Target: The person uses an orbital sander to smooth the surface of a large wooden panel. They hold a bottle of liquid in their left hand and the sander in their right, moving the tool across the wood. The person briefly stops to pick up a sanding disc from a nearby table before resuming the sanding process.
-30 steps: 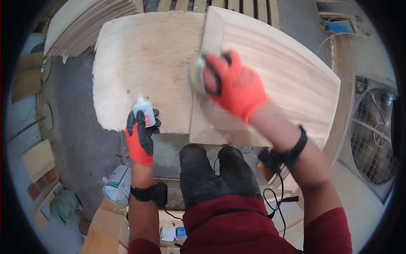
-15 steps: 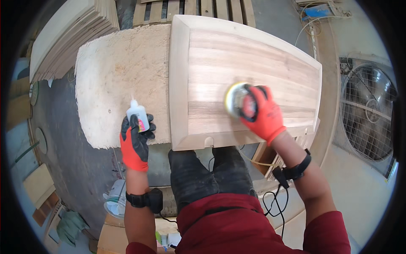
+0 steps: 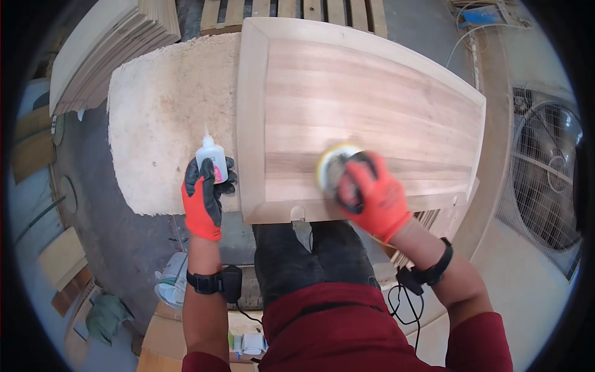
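Observation:
A framed wooden panel [image 3: 372, 105] made of joined strips lies in front of me, its near edge above my legs. On its lower middle part rests a round sander [image 3: 330, 168] with a yellow-edged pad, slightly blurred. My right hand [image 3: 379, 201], in a red and black glove, is closed over the top of it. To the left, my gloved left hand [image 3: 203, 204] grips a small white squeeze bottle [image 3: 211, 156] with a thin nozzle pointing up. That hand is held over the near right part of the rough pale board [image 3: 161, 118], beside the panel's left frame.
Stacked curved wooden panels [image 3: 111, 49] stand at the far left, and a slatted pallet [image 3: 291, 8] lies beyond the panel. A caged fan [image 3: 545, 173] stands at the right. Near my left forearm is a white bucket [image 3: 171, 282]; black cables [image 3: 406, 310] hang by my right arm.
My right hand has moved the sander toward me and slightly left across the panel. The left hand has shifted slightly right with the bottle, now more upright. The whole view has shifted a little.

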`<action>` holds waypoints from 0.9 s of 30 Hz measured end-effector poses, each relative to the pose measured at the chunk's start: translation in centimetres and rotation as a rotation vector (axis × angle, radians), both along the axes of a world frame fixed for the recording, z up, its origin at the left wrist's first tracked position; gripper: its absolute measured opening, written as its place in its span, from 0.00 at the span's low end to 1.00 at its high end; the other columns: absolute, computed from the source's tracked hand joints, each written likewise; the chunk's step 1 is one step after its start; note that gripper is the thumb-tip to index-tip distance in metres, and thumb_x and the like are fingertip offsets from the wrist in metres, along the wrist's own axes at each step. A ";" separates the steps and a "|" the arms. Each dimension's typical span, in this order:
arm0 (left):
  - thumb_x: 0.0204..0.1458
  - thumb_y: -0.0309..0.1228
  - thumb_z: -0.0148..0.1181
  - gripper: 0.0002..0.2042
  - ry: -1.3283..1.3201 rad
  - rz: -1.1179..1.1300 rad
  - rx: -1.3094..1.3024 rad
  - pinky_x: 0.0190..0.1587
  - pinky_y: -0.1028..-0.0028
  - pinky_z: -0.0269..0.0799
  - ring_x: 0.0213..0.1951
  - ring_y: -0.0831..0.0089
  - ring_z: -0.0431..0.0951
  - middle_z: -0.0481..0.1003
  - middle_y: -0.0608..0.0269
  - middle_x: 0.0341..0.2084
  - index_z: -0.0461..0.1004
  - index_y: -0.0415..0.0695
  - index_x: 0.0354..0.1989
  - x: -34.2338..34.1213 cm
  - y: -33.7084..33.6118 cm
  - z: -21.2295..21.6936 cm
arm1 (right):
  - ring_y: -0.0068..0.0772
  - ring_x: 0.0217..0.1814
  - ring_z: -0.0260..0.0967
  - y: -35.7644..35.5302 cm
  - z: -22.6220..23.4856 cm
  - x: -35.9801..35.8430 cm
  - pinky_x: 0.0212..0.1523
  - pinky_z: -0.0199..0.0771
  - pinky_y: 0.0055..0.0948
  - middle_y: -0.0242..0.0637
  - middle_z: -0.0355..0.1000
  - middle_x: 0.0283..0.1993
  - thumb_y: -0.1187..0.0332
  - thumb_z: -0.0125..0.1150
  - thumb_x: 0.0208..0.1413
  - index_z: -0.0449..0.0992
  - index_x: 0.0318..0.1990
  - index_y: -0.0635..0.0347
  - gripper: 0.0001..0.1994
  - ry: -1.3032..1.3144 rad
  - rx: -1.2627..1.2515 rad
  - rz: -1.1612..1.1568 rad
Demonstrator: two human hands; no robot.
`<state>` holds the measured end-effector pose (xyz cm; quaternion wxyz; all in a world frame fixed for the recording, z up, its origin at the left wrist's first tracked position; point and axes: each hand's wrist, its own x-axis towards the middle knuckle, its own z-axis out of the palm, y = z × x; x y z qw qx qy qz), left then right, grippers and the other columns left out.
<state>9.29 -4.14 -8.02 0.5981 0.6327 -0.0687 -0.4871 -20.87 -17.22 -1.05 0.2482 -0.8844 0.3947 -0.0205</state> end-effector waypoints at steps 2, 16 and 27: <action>0.68 0.42 0.54 0.18 -0.011 -0.004 0.019 0.28 0.75 0.72 0.31 0.71 0.80 0.80 0.56 0.37 0.70 0.41 0.57 -0.1 -0.4 0.0 | 0.54 0.51 0.77 0.7 -0.1 2.6 0.43 0.82 0.44 0.53 0.66 0.60 0.59 0.73 0.45 0.72 0.61 0.44 0.32 -0.031 -0.013 0.114; 0.57 0.25 0.67 0.15 -0.349 -0.356 0.179 0.32 0.77 0.73 0.29 0.78 0.79 0.82 0.59 0.33 0.76 0.37 0.52 -7.2 -0.2 3.2 | 0.57 0.60 0.73 -18.7 -0.7 -0.5 0.59 0.76 0.46 0.48 0.67 0.65 0.60 0.74 0.50 0.67 0.67 0.42 0.35 0.003 -0.197 -0.242; 0.48 0.30 0.73 0.19 -0.760 -0.648 0.271 0.41 0.66 0.77 0.37 0.55 0.84 0.82 0.51 0.35 0.78 0.41 0.49 -10.2 -2.1 2.6 | 0.51 0.56 0.73 -10.7 -0.1 -7.4 0.51 0.78 0.44 0.43 0.69 0.58 0.66 0.73 0.49 0.70 0.65 0.49 0.33 -0.050 -0.106 -0.225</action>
